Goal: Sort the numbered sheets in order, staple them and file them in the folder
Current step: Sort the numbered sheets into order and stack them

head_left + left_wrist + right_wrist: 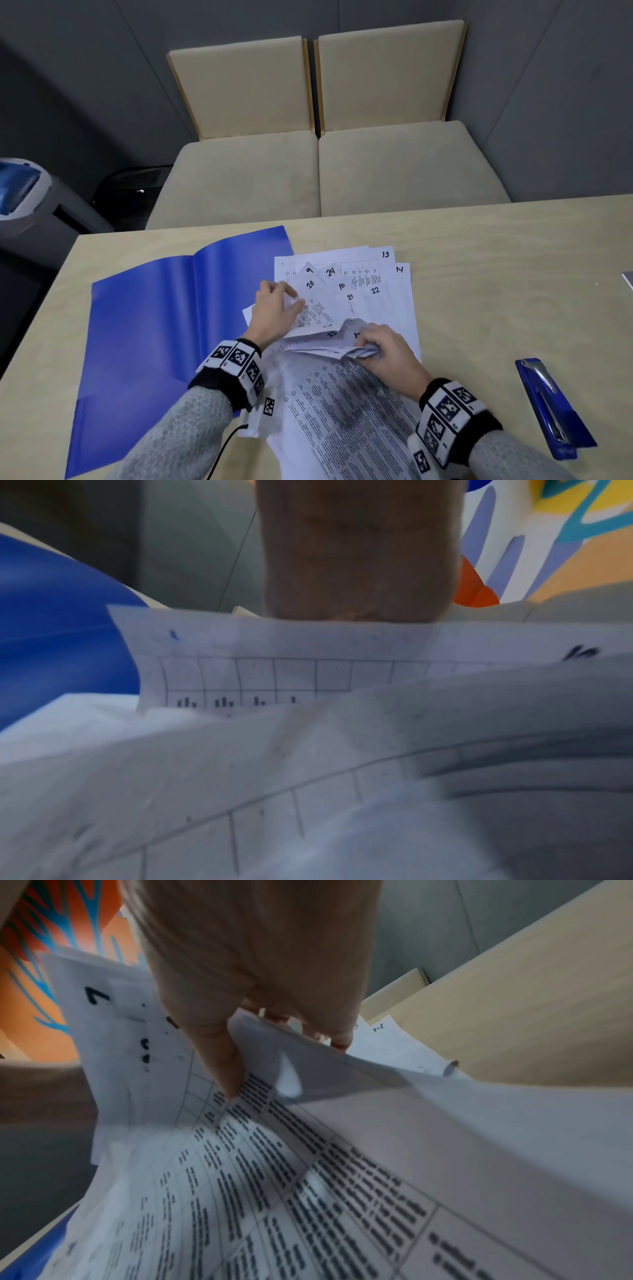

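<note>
1. Folder (164, 325): one, blue, open flat by table (496, 274) left edge; thin plastic, likely slick and floppy.
2. Left hand (274, 315): fingers pinch a fanned sheet's edge.
3. Sheets (342, 291): mid-table, loose heap reaching front edge; eight numbers readable, total uncountable. Light, limp, crease easily; best taken at corners.
4. Right hand (387, 349): thumb and fingers grip a curled bundle.
5. Stapler (551, 407): one, blue, toward front right corner; rigid.

The left hand (274, 310) lies fingers bent, the right hand (385, 347) (thumb pressed down) pinches.
</note>
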Demonstrator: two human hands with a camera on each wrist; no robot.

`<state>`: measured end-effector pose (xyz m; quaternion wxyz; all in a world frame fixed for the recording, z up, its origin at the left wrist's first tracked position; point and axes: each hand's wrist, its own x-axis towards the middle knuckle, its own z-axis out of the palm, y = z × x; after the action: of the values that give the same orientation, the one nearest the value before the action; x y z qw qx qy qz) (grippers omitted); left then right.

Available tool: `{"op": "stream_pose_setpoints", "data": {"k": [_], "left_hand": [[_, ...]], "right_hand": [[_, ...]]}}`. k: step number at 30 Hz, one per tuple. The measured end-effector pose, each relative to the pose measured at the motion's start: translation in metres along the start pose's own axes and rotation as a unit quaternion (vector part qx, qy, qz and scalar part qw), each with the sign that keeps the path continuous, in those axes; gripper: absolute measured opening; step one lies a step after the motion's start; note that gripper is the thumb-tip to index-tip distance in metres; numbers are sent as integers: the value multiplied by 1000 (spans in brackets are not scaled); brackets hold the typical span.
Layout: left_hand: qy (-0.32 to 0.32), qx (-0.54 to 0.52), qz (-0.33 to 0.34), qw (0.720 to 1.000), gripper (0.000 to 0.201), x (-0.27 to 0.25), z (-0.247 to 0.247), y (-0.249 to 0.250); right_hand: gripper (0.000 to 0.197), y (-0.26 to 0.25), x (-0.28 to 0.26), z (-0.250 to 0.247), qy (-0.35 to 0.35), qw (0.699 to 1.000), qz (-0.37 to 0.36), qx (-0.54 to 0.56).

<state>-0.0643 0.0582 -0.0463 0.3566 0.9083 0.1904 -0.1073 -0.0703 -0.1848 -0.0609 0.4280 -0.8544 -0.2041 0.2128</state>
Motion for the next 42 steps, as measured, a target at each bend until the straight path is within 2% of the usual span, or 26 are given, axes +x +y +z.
{"op": "stream_pose_setpoints", "data": {"k": [3, 5, 8, 9, 12, 14, 16, 18, 20, 21, 22, 24, 28, 30, 32, 34, 36, 37, 39, 41, 42], "left_hand": [[-15, 3, -3, 1000, 41, 4, 3, -2], [24, 6, 11, 1000, 35, 3, 4, 1], [44, 18, 83, 995, 10, -2, 2, 3], [20, 5, 103, 994, 3, -6, 1, 2], [-101, -87, 122, 984, 5, -16, -7, 3], [-196, -156, 107, 962, 27, -24, -14, 9], [-236, -181, 69, 952, 49, -27, -16, 17], [-180, -169, 32, 969, 50, -20, -13, 21], [-100, -46, 38, 993, 31, -8, -8, 20], [-104, 34, 46, 993, 26, -4, -5, 20], [-127, 100, 51, 986, 29, -1, -3, 21], [-151, 164, 47, 974, 36, 5, 3, 19], [-97, 170, 66, 978, 27, 4, 5, 14], [-80, 143, 92, 982, 33, -2, 2, 12], [-95, 106, 104, 984, 41, -8, -2, 12], [-132, 51, 96, 985, 41, -10, -5, 6], [-157, 18, 70, 985, 34, -9, -6, 1], [-147, 24, 68, 987, 29, -6, -5, -1], [-88, 56, 52, 993, 7, 2, -4, 0], [-31, 63, 20, 997, 41, 13, -3, -1], [-17, 56, -4, 998, 51, 19, -5, 1]], "right_hand": [[17, 2, -2, 0, 7, 1000, 0, 8], [17, 3, -3, 0, 9, 1000, 3, 10], [18, 3, -2, 1, 11, 1000, 1, 6], [17, 3, -2, 2, 17, 1000, -3, 3], [9, 7, 0, 0, 36, 999, -12, -7], [11, 8, 2, 0, 24, 1000, -12, -2], [18, 8, 5, 2, 8, 1000, -13, 6], [27, 7, 7, 3, 1, 1000, -7, -3], [16, 8, 6, 5, -2, 1000, -1, -2], [11, 9, 6, 6, 0, 1000, -4, 0], [10, 10, 5, 6, 3, 1000, -9, 1], [9, 10, 4, 5, 7, 1000, -12, 5], [16, 8, 1, 2, 20, 1000, -9, 9], [17, 13, 2, 4, 44, 998, -7, -35], [20, 17, 4, 6, 43, 996, 15, -72], [14, 15, 6, 5, 28, 998, 24, -49], [10, 12, 7, 3, 21, 1000, 9, 9], [16, 10, 7, 2, 19, 999, 2, 32], [25, 6, 6, -1, 21, 999, -1, 43], [32, 4, 4, -1, 24, 999, -4, 41], [35, 4, 3, -1, 25, 999, -6, 44]]}}
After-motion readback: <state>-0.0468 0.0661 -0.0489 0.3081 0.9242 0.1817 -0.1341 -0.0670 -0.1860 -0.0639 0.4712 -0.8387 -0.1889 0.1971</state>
